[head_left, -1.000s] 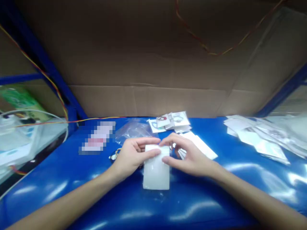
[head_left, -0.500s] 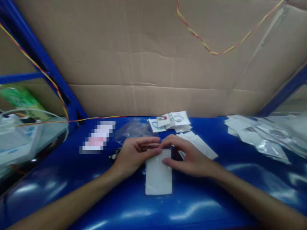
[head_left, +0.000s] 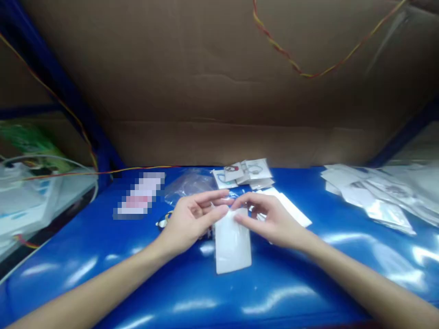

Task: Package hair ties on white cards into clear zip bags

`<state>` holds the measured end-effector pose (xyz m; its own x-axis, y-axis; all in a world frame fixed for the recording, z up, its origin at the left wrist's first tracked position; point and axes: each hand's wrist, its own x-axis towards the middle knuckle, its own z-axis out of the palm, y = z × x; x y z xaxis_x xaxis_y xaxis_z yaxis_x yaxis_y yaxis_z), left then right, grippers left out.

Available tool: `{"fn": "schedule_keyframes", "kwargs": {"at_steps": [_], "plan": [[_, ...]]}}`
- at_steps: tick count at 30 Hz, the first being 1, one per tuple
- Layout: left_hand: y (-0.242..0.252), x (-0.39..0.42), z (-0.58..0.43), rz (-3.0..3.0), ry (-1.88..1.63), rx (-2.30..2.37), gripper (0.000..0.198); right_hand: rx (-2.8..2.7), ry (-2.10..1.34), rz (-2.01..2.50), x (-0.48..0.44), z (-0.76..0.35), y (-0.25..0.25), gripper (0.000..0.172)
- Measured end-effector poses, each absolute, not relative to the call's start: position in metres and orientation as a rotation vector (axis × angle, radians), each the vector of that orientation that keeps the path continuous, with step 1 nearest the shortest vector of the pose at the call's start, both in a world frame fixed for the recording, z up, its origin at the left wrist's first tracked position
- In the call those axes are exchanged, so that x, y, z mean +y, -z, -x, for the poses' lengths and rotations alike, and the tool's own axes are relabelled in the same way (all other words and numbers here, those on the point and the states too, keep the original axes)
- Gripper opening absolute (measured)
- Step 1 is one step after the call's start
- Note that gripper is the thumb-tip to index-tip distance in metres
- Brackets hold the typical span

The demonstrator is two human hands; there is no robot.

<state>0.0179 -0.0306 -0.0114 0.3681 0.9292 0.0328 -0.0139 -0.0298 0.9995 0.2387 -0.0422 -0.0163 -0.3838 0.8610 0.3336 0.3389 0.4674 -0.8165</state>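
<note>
A white card in a clear plastic bag (head_left: pixel 233 244) hangs slightly tilted in front of me over the blue surface. At its upper left corner, my left hand (head_left: pixel 192 218) is closed, with the thumb pressing the bag's top edge. My right hand (head_left: pixel 269 220) pinches the upper right part of the bag, its thumb lying on the white face. Clear film shows just beyond the fingertips. Partly hidden behind my left wrist is a small black, white and yellow item (head_left: pixel 163 220) whose kind I cannot make out.
Beyond my hands lie small bagged cards (head_left: pixel 259 169) and a crumpled clear bag (head_left: pixel 188 183). White cards (head_left: pixel 291 208) lie behind my right hand. Many packets (head_left: pixel 372 192) are heaped at right. A blurred-out pink and white item (head_left: pixel 140 196) lies left; cardboard (head_left: pixel 219 91) stands behind.
The bagged card has shifted slightly right and up and now tilts. My fingers have moved a little at its top edge, and more clear film shows there.
</note>
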Motion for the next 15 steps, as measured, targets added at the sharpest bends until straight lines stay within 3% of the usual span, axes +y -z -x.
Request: {"fn": "schedule_keyframes", "kwargs": {"at_steps": [5,15], "plan": [[0.0171,-0.0298,-0.0164,-1.411,-0.997,0.665,0.064,-1.75,-0.915,1.004,-0.04,-0.2378,0.017,0.016],[0.0119,-0.034,-0.0161,-1.521,-1.011,0.971,0.033,-1.704,-0.857,1.016,-0.0398,-0.2363,0.017,0.016]]}}
